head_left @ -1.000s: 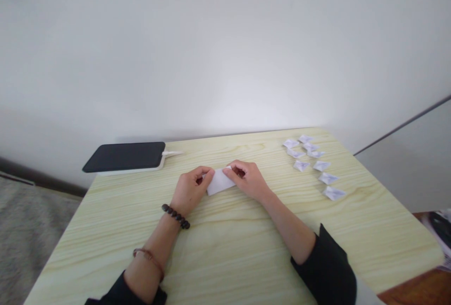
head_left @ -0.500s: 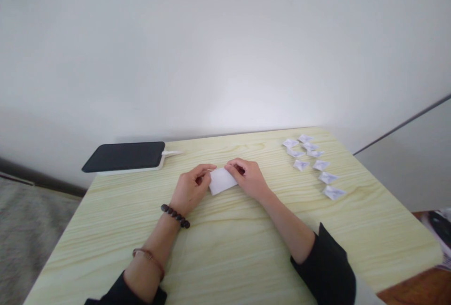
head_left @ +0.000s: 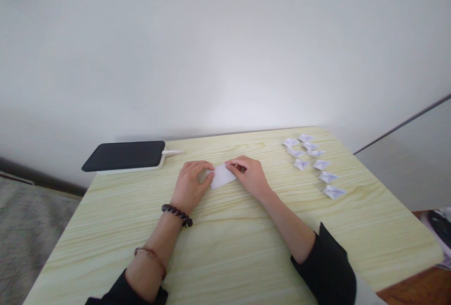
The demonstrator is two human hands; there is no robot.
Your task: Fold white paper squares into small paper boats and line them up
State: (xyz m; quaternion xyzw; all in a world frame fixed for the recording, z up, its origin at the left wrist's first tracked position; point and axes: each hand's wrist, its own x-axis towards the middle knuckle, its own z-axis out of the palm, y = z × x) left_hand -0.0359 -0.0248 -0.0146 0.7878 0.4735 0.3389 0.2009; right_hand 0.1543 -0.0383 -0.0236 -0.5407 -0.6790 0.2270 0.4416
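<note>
Two hands: both are meeting at a small white rectangle of paper point(head_left: 222, 176), mid-way across the pale wood-grained table point(head_left: 225, 248).
Right hand point(head_left: 252, 178): thumb and fingers are pinching the paper's right end.
Left hand point(head_left: 189, 185): thumb and forefinger are arching, tips bordering its left end — gripping or merely touching, cannot tell.
Paper handling: steadying both ends evenly, keeping edges flush and pressing lightly, is probably serving best — uneven pull might be skewing it.
Forearms: are slanting inward from black sleeves point(head_left: 326, 267).
</note>
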